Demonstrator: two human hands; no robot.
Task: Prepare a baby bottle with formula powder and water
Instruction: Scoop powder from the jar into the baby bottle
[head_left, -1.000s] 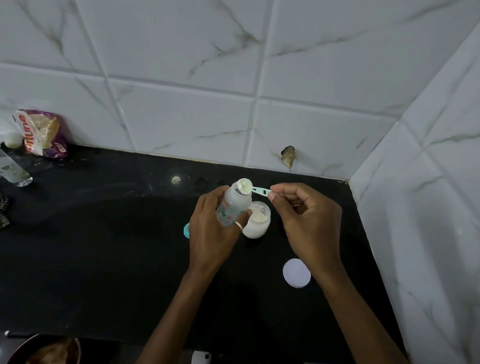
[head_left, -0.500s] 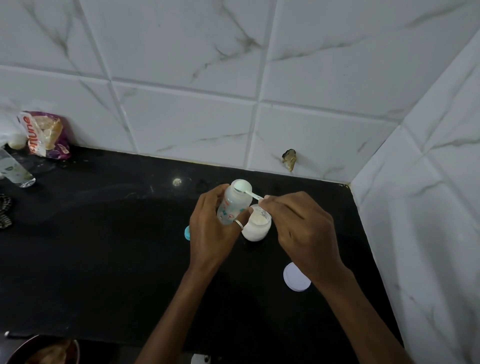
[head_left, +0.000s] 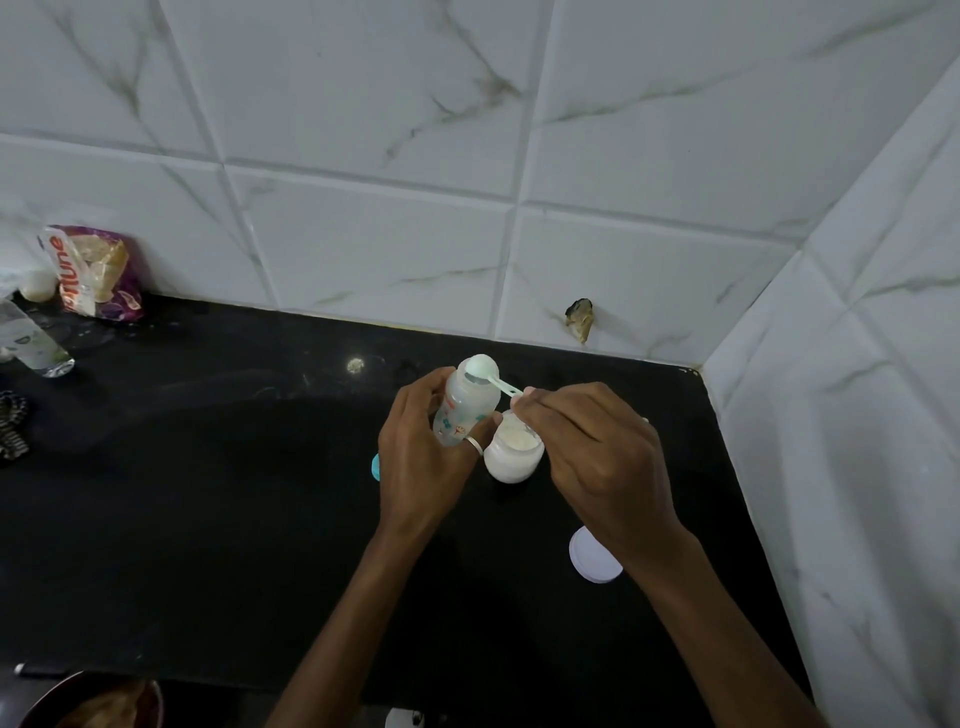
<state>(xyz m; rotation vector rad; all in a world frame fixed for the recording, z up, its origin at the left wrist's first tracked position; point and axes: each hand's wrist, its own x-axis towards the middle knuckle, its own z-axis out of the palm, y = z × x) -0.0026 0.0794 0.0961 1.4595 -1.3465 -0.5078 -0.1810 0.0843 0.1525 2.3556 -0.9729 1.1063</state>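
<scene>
purple packet (head_left: 96, 275) reads "fortune", partly hidden

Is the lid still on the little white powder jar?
No, the white jar stands open on the black counter, and its round white lid lies apart, nearer the person.

**Scoop at the bottle's mouth**

The baby bottle (head_left: 465, 410) is clear plastic with small coloured prints on its side, uncapped, tilted with its open mouth toward the wall and raised above the black counter. The pale scoop (head_left: 488, 375) lies with its round bowl on the bottle's mouth, its handle slanting down to the right. Just right of the bottle, the small white formula jar (head_left: 511, 457) stands upright and open, cream powder showing inside. Its round white lid (head_left: 592, 558) lies flat nearer the counter's front, well apart from it.
</scene>
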